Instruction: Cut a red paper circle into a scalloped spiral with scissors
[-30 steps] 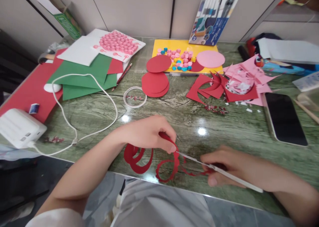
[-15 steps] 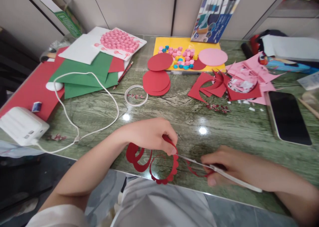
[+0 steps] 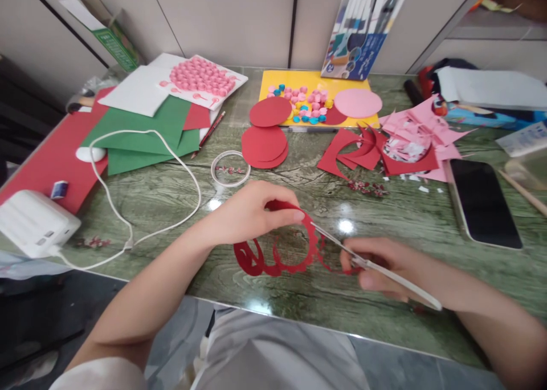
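Note:
My left hand [image 3: 260,210] pinches a red paper spiral [image 3: 314,244] between thumb and fingers, above the front part of the table. The spiral's outer edge is scalloped, and its coils hang below the hand. In my right hand [image 3: 380,264] is a pair of white-handled scissors [image 3: 395,279], with the blades pointing left and their tips at the spiral's edge beside my left thumb. A thin red paper offcut dangles from the cut edge toward my right fingers. Part of the scissors' handle is hidden by those fingers.
Red paper circles [image 3: 264,146] lie beyond my hands, near a white tape roll [image 3: 231,183]. Red scraps [image 3: 335,156], pink scraps and a phone [image 3: 485,202] are to the right. A white charger [image 3: 36,222] with its looped cable and green paper [image 3: 137,159] occupy the left.
Both hands have moved up and away from the table's front edge, carrying the red paper spiral and the scissors. The scissors' tips remain at the scalloped edge.

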A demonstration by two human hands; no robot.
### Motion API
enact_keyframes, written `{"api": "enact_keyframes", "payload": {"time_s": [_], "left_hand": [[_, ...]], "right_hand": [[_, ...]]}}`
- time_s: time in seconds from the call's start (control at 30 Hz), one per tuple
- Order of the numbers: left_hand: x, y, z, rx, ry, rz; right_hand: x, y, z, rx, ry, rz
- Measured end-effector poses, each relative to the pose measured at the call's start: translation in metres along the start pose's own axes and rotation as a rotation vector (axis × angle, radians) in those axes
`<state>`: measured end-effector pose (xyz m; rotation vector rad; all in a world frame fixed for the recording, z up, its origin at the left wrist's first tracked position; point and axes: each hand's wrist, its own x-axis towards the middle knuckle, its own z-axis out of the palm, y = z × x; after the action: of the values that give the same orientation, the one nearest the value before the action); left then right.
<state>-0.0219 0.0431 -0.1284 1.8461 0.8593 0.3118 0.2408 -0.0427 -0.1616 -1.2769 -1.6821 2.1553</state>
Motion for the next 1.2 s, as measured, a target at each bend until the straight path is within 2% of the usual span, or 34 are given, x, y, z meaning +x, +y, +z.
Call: {"api": "enact_keyframes", "payload": {"time_s": [0.17,0.47,0.7,1.2], "left_hand": [[0.001,0.0,0.01,-0.121,0.173,0.002],[0.0,0.002,0.035,-0.272,0.325,-0.01],[-0.001,0.0,0.046,-0.289,0.32,0.008],[-0.001,-0.002,0.046,-0.285,0.318,-0.03]], "right_hand": [[0.002,-0.005,0.006,0.276,-0.036,-0.094],[0.015,0.004,0.017,0.463,-0.047,-0.209],[0.018,0.01,0.019,0.45,-0.043,-0.253],[0.018,0.007,0.02,0.406,-0.01,-0.263]]}}
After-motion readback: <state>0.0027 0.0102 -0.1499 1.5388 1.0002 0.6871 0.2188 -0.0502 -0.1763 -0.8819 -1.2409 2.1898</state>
